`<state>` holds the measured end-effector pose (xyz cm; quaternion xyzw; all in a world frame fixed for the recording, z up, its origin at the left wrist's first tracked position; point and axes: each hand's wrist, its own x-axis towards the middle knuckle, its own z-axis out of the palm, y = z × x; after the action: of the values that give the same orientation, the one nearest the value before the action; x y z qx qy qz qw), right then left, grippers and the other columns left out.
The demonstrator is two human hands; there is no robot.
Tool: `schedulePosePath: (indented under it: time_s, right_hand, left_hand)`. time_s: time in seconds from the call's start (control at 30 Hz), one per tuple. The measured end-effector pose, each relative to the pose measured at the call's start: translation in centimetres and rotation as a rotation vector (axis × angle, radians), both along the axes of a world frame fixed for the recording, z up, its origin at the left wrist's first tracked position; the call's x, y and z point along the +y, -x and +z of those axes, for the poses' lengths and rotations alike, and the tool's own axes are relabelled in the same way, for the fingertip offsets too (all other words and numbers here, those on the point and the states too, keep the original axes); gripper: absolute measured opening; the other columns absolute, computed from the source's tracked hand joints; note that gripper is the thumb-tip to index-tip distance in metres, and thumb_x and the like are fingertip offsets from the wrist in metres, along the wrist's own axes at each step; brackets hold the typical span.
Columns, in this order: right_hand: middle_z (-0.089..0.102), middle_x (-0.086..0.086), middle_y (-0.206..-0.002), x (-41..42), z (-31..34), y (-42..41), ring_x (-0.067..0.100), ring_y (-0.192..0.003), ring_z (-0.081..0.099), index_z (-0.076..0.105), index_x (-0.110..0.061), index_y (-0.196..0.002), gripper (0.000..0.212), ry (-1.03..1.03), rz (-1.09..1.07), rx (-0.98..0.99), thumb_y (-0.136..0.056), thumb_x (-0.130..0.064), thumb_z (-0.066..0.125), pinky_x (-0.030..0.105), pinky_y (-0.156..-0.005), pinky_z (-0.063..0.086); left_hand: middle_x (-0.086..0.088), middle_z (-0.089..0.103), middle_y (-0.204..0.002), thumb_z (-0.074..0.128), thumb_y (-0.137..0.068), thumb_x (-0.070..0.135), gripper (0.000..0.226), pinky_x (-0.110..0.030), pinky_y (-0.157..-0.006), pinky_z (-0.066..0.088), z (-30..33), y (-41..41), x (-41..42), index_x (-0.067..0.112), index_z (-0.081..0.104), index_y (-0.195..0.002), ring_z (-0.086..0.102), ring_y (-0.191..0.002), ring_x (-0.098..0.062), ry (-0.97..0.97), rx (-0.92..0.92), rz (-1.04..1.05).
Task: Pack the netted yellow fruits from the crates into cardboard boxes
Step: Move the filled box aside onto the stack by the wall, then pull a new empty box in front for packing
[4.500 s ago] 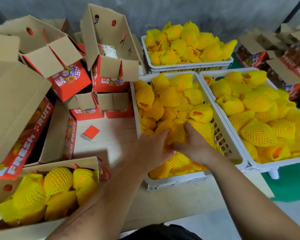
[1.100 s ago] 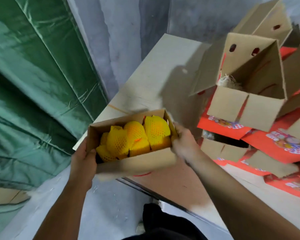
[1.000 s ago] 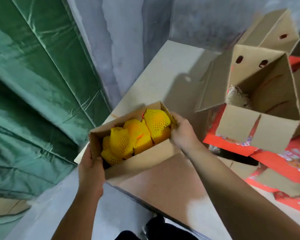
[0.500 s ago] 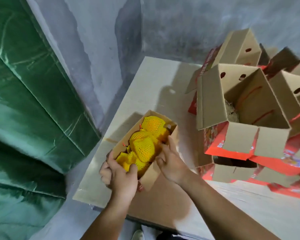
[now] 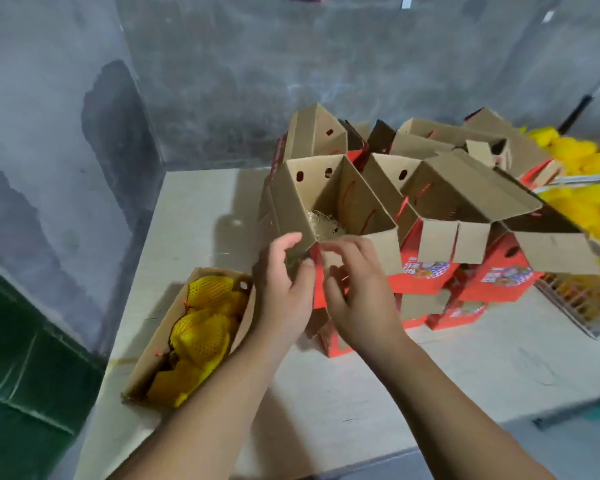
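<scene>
So far one cardboard box (image 5: 146,355) at the lower left of the frame is filled with netted yellow fruits (image 5: 201,336) and set down on the table (image 5: 361,393). Both hands are at the near corner of an empty box (image 5: 329,202) in the middle of the frame, its bottom lined with straw (image 5: 321,223). The left hand (image 5: 284,289) is spread, fingers loosely curved; the right hand (image 5: 357,292) curls toward the box's lower edge, though I cannot tell if it grips yet. Judging by this, another round of filling is starting. More empty boxes (image 5: 465,188) pile up behind, and heaps of fruit (image 5: 575,154) wait in crates (image 5: 579,299) at the right edge, so much remains. Pale, scuffed boards form the tabletop, against a stained grey wall (image 5: 222,81) with green sheeting (image 5: 18,375) at the lower left.
</scene>
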<state>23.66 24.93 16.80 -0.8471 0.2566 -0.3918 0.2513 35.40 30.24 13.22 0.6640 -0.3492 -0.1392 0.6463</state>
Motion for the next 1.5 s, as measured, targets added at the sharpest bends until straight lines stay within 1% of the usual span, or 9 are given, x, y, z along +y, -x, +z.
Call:
schedulePosePath:
  time_s: [0.1,0.2,0.37,0.63,0.83,1.03,1.23,1.37,1.5]
  right_hand:
    - [0.034,0.003,-0.154,-4.2,1.1,0.7,0.024,-0.127,0.053,0.044,-0.023,-0.149,0.053,-0.003,-0.128,0.258,-0.096,-0.021,0.05,0.046,-0.092,0.055]
    - [0.047,0.011,-0.123,-7.7,0.8,0.6,0.04,-0.106,0.061,0.055,-0.011,-0.128,0.033,-0.078,-0.073,0.492,-0.095,-0.012,0.057,0.048,-0.087,0.05]
    - [0.045,0.011,-0.1,-9.1,-0.9,2.1,0.036,-0.083,0.051,0.057,-0.002,-0.103,0.009,0.067,0.055,0.306,-0.095,-0.003,0.059,0.049,-0.074,0.043]
    - [0.042,-0.003,-0.116,-10.9,1.2,7.4,0.021,-0.101,0.049,0.055,-0.011,-0.109,0.022,0.21,0.486,0.057,-0.091,0.001,0.059,0.029,-0.087,0.045]
    - [0.04,-0.005,-0.115,-12.5,2.0,13.1,0.012,-0.107,0.05,0.05,-0.014,-0.098,0.03,0.105,0.537,-0.105,-0.084,0.008,0.064,0.026,-0.08,0.043]
    - [0.034,-0.001,-0.135,-12.2,0.8,19.0,0.012,-0.12,0.043,0.048,-0.027,-0.103,0.048,0.086,0.491,-0.047,-0.084,0.015,0.057,0.022,-0.087,0.041]
    - [0.042,0.006,-0.13,-11.3,-0.7,24.5,0.018,-0.131,0.043,0.063,-0.025,-0.114,0.05,-0.026,0.267,-0.095,-0.09,0.016,0.05,0.025,-0.1,0.041]
    - [0.064,0.01,-0.124,-10.8,-2.0,28.5,0.03,-0.121,0.058,0.069,-0.03,-0.122,0.033,-0.391,0.184,-0.226,-0.098,-0.021,0.047,0.039,-0.101,0.042]
    - [0.069,-0.004,-0.12,-10.0,-4.2,32.4,0.018,-0.106,0.065,0.061,-0.034,-0.128,0.035,-0.515,0.021,-0.286,-0.095,-0.023,0.057,0.028,-0.085,0.052]
  left_hand:
    - [0.013,0.041,-0.145,0.062,-0.095,0.038,0.062,-0.025,-0.104,0.037,2.3,-0.4,-4.0,0.039,0.037,-0.152,0.044,-0.132,-0.008,-0.097,0.228,-0.026]
    - [0.007,0.047,-0.152,0.063,-0.093,0.042,0.067,-0.038,-0.114,0.041,2.8,0.0,-5.8,0.031,0.038,-0.154,0.05,-0.134,-0.014,-0.204,0.343,-0.131]
    - [0.006,0.057,-0.142,0.065,-0.078,0.049,0.065,-0.037,-0.099,0.053,1.8,3.4,-5.0,0.036,0.05,-0.141,0.061,-0.123,-0.012,-0.078,0.387,-0.022]
    - [0.016,0.069,-0.119,0.068,-0.086,0.058,0.056,-0.03,-0.086,0.054,2.6,4.6,-2.0,0.04,0.05,-0.135,0.068,-0.104,-0.003,0.154,0.474,0.331]
    - [-0.009,0.002,-0.172,0.058,-0.079,0.061,0.108,-0.034,-0.122,0.015,2.2,3.1,4.1,0.04,-0.008,-0.161,0.009,-0.156,-0.021,-0.083,0.053,0.728]
    - [-0.004,0.071,-0.125,0.084,-0.066,0.028,0.082,-0.035,-0.095,0.058,-0.2,4.7,8.0,0.033,0.053,-0.142,0.067,-0.117,-0.026,0.052,0.052,0.237]
    - [-0.019,0.062,-0.136,0.081,-0.071,-0.015,0.076,-0.046,-0.104,0.054,-5.0,12.2,6.6,0.01,0.044,-0.133,0.063,-0.124,-0.033,0.09,0.21,0.169]
    - [-0.014,0.069,-0.117,0.086,-0.067,-0.011,0.068,-0.017,-0.086,0.056,-7.8,16.8,5.5,0.006,0.049,-0.122,0.069,-0.099,-0.005,0.006,0.189,0.223]
    - [-0.012,0.065,-0.104,0.094,-0.062,0.0,0.069,-0.012,-0.083,0.051,-10.0,21.4,3.6,0.04,0.053,-0.1,0.069,-0.093,-0.002,-0.087,0.187,0.147]
